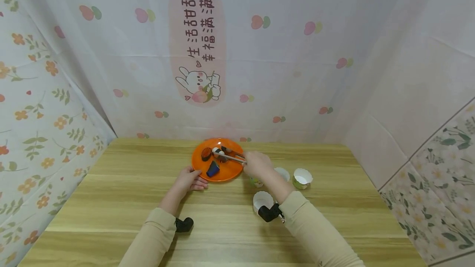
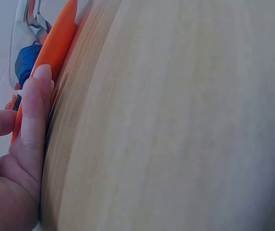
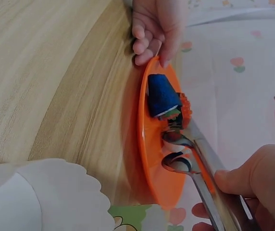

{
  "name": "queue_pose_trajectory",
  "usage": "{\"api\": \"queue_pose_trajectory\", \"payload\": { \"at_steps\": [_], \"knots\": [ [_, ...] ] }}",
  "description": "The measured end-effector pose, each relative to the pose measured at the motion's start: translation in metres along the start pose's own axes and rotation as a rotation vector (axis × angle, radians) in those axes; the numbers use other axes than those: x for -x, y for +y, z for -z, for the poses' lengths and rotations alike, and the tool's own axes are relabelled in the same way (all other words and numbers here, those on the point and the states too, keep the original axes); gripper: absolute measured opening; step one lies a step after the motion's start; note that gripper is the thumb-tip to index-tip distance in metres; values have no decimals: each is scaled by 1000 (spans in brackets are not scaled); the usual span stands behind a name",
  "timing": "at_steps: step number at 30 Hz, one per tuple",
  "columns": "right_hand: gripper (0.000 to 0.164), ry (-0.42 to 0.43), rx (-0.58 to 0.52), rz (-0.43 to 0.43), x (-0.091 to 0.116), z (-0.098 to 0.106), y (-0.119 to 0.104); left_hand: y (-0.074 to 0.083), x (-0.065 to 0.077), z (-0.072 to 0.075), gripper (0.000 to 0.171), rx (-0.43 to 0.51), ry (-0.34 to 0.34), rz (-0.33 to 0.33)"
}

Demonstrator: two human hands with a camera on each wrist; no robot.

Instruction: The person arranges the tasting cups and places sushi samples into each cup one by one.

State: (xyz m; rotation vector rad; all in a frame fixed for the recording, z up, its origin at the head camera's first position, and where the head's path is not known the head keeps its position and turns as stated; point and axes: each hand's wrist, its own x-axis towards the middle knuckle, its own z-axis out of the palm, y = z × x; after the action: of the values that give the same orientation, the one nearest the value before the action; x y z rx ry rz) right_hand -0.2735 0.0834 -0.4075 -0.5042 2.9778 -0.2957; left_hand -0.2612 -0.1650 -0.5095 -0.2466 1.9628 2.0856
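Pinching the rim of the orange plate [image 1: 230,172], the left hand [image 1: 190,179] has its thumb on the upper side and its fingers below the edge; the right hand [image 1: 258,164] grips metal tongs [image 1: 234,158] with spoon-shaped ends, which reach over the plate from the right; their tips are at a white-and-dark piece [image 1: 217,150], though I cannot tell whether they are closed on it; the plate lies on the wood-grain table [image 1: 122,197], towards its far edge; on it, a dark blue cone-like piece [image 1: 212,169] lies near the left thumb, and a round piece with an orange-red top [image 1: 206,153] sits at the left, beside the white-and-dark one; to the right of the plate stand scalloped paper cups, one [image 1: 302,177] farthest right, another [image 1: 263,199] nearer the person, a third [image 1: 283,172] partly behind the right forearm, and a green-patterned one [image 1: 256,182] mostly hidden below the right hand
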Motion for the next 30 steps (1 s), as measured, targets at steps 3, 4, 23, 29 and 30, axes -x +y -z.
{"api": "queue_pose_trajectory", "payload": {
  "at_steps": [3,4,23,29,30],
  "knots": [
    [27,1,6,3,0,0,-1,0,0,-1,20,-4,3,2],
    [29,1,12,3,0,0,-1,0,0,0,20,-5,3,0],
    [37,7,31,9,2,-1,-4,-2,-3,0,23,-4,3,6],
    [37,2,25,-11,2,1,-4,-2,-2,0,22,-9,3,0],
    [37,1,24,-12,2,1,-4,-2,-2,0,22,-9,3,-1]
  ]
}}
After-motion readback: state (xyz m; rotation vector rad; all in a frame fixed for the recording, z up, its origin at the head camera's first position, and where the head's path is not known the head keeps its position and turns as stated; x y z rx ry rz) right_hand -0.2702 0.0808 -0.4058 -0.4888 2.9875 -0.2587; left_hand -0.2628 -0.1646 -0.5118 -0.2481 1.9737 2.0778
